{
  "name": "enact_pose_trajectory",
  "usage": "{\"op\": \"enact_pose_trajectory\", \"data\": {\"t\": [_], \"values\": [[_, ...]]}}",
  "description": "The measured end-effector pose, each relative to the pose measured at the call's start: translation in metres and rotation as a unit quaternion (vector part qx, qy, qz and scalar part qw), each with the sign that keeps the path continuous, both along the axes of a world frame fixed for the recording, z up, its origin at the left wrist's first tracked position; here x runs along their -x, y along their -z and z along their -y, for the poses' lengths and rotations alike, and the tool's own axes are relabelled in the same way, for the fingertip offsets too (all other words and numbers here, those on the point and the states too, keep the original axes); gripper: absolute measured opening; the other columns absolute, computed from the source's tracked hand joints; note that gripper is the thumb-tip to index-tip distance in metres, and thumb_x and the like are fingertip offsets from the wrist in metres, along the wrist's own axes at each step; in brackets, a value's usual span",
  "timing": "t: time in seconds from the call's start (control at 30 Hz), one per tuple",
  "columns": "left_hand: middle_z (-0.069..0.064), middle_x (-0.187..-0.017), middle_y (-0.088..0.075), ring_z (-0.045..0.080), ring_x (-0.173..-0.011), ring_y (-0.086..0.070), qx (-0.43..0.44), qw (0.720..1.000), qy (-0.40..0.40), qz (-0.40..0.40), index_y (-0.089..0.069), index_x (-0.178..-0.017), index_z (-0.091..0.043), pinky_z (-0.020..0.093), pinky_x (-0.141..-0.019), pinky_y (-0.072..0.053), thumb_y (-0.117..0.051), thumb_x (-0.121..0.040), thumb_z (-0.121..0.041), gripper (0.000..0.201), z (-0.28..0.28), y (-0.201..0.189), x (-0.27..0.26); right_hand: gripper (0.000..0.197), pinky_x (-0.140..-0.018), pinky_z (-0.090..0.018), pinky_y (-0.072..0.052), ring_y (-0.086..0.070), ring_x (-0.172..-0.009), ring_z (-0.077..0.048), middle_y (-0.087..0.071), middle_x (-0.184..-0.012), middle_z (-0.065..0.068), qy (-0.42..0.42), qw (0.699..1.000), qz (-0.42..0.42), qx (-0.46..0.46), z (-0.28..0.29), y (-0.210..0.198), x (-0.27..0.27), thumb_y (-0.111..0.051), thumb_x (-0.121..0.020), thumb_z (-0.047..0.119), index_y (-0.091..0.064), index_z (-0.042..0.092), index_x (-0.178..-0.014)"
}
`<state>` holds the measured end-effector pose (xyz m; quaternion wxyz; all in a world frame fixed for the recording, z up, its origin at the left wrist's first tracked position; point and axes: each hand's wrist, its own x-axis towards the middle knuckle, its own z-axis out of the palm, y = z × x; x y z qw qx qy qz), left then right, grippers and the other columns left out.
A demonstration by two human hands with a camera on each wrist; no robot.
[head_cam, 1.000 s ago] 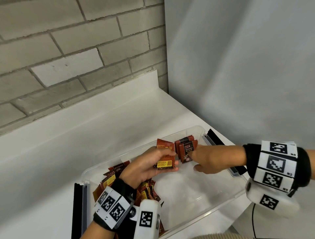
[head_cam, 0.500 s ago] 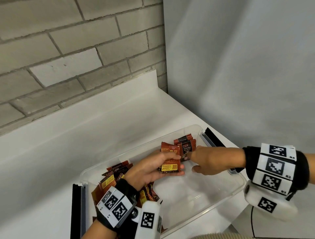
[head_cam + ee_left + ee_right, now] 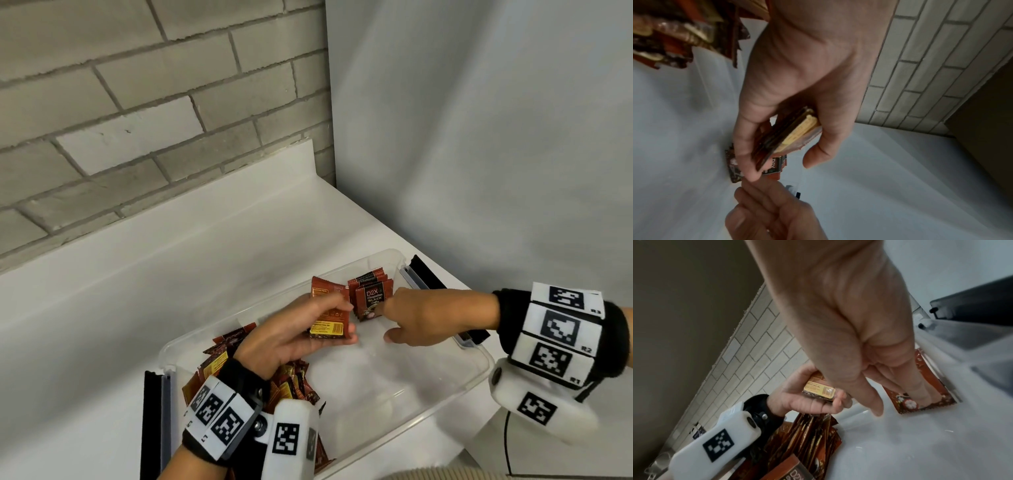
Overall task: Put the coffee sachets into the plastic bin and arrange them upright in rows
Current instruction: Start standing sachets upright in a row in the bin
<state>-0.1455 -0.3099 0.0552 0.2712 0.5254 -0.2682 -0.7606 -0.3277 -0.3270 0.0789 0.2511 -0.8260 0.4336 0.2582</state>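
Observation:
A clear plastic bin (image 3: pixel 476 373) lies on the white counter. Several brown-red coffee sachets (image 3: pixel 371 296) stand upright in a row at its far right end. My right hand (image 3: pixel 385 323) presses straight fingers (image 3: pixel 918 392) against the front sachet of that row (image 3: pixel 937 386). Just left of the row, my left hand (image 3: pixel 342 322) grips a small stack of sachets (image 3: pixel 327 318) between thumb and fingers; the stack's edge (image 3: pixel 789 134) shows in the left wrist view. A loose pile of sachets (image 3: pixel 253 366) fills the bin's left end, under my left wrist.
Black lid latches hang at both ends of the bin, one at the right (image 3: pixel 428 274) and one at the left (image 3: pixel 150 421). A brick wall (image 3: pixel 137 120) and a grey panel (image 3: pixel 479 137) close off the counter. The bin's bare bottom (image 3: pixel 394 377) shows mid-bin.
My left hand with its stack has shifted only slightly beside the upright row. The right hand has stayed pressed against the row.

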Motion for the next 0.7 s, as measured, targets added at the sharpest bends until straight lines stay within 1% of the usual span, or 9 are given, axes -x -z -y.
{"op": "enact_pose_trajectory", "data": {"t": [0.07, 0.1, 0.17, 0.23, 0.33, 0.4, 0.47, 0.6, 0.7], "values": [[0.013, -0.065, -0.065, 0.023, -0.066, -0.066, 0.005, 1.0, -0.01, -0.024, -0.054, -0.095, 0.001, 0.038, -0.078, -0.058, -0.057, -0.087, -0.001, 0.009, 0.001, -0.002, -0.004, 0.036, -0.058, -0.018, -0.039, -0.051, -0.082, -0.02, -0.055, -0.092, -0.003, 0.008, 1.0, 0.024, 0.002, 0.002, -0.005, 0.002, -0.045, -0.1, 0.031, -0.053, 0.002, -0.12], [0.014, -0.067, -0.066, 0.024, -0.068, -0.067, 0.011, 0.999, -0.017, -0.041, -0.055, -0.099, 0.002, 0.04, -0.08, -0.058, -0.054, -0.087, 0.0, 0.012, 0.001, -0.003, -0.005, 0.036, -0.064, -0.02, -0.044, -0.055, -0.085, -0.022, -0.059, -0.093, -0.003, 0.013, 0.999, 0.044, 0.003, 0.004, -0.006, 0.004, -0.048, -0.099, 0.031, -0.053, 0.002, -0.118], [0.016, -0.072, -0.067, 0.026, -0.07, -0.068, 0.037, 0.996, -0.026, -0.071, -0.06, -0.104, 0.002, 0.042, -0.079, -0.058, -0.05, -0.088, 0.002, 0.018, 0.001, -0.005, -0.005, 0.038, -0.087, -0.034, -0.05, -0.061, -0.101, -0.025, -0.066, -0.108, -0.009, 0.043, 0.994, 0.103, -0.008, 0.007, -0.007, 0.009, -0.055, -0.095, 0.033, -0.057, 0.003, -0.117], [0.016, -0.076, -0.068, 0.026, -0.073, -0.068, 0.073, 0.993, -0.034, -0.087, -0.064, -0.102, -0.001, 0.043, -0.076, -0.059, -0.05, -0.088, 0.004, 0.021, 0.0, -0.006, -0.004, 0.035, -0.094, -0.036, -0.05, -0.064, -0.102, -0.019, -0.069, -0.109, -0.005, 0.105, 0.974, 0.192, -0.052, 0.009, -0.008, 0.014, -0.063, -0.09, 0.035, -0.062, 0.011, -0.115], [0.017, -0.083, -0.07, 0.026, -0.077, -0.07, 0.111, 0.99, -0.036, -0.072, -0.067, -0.099, -0.003, 0.041, -0.077, -0.059, -0.061, -0.081, 0.002, 0.019, -0.001, -0.005, -0.004, 0.032, -0.085, -0.027, -0.055, -0.067, -0.089, -0.02, -0.071, -0.103, -0.013, 0.21, 0.9, 0.347, -0.16, 0.008, -0.01, 0.013, -0.071, -0.085, 0.023, -0.063, 0.009, -0.112], [0.015, -0.088, -0.072, 0.025, -0.08, -0.07, 0.134, 0.989, -0.033, -0.054, -0.07, -0.094, -0.007, 0.038, -0.081, -0.056, -0.073, -0.071, -0.002, 0.023, 0.0, -0.003, -0.004, 0.03, -0.075, -0.024, -0.056, -0.065, -0.079, -0.019, -0.071, -0.092, -0.016, 0.248, 0.862, 0.408, -0.169, 0.008, -0.011, 0.011, -0.071, -0.084, 0.016, -0.062, 0.003, -0.11], [0.012, -0.091, -0.072, 0.024, -0.082, -0.07, 0.145, 0.988, -0.032, -0.05, -0.071, -0.095, -0.009, 0.034, -0.081, -0.056, -0.076, -0.068, -0.005, 0.028, 0.0, -0.002, -0.003, 0.027, -0.065, -0.021, -0.052, -0.062, -0.073, -0.016, -0.069, -0.081, -0.01, 0.264, 0.843, 0.443, -0.151, 0.008, -0.01, 0.008, -0.071, -0.083, 0.014, -0.062, 0.002, -0.106], [0.015, -0.098, -0.072, 0.026, -0.086, -0.07, 0.143, 0.987, -0.032, -0.069, -0.071, -0.1, -0.008, 0.031, -0.077, -0.058, -0.075, -0.073, -0.009, 0.027, -0.001, -0.002, -0.001, 0.019, -0.057, -0.02, -0.045, -0.059, -0.063, -0.012, -0.068, -0.074, -0.005, 0.281, 0.824, 0.474, -0.135, 0.006, -0.005, 0.005, -0.072, -0.083, 0.012, -0.062, 0.005, -0.098], [0.013, -0.097, -0.072, 0.022, -0.083, -0.07, 0.13, 0.987, -0.03, -0.087, -0.071, -0.102, -0.011, 0.031, -0.071, -0.056, -0.072, -0.078, -0.033, 0.033, -0.002, -0.003, 0.0, 0.015, -0.054, -0.017, -0.042, -0.055, -0.057, -0.011, -0.066, -0.072, -0.005, 0.295, 0.812, 0.488, -0.122, 0.006, -0.004, 0.006, -0.072, -0.083, 0.011, -0.063, 0.009, -0.095]]}}
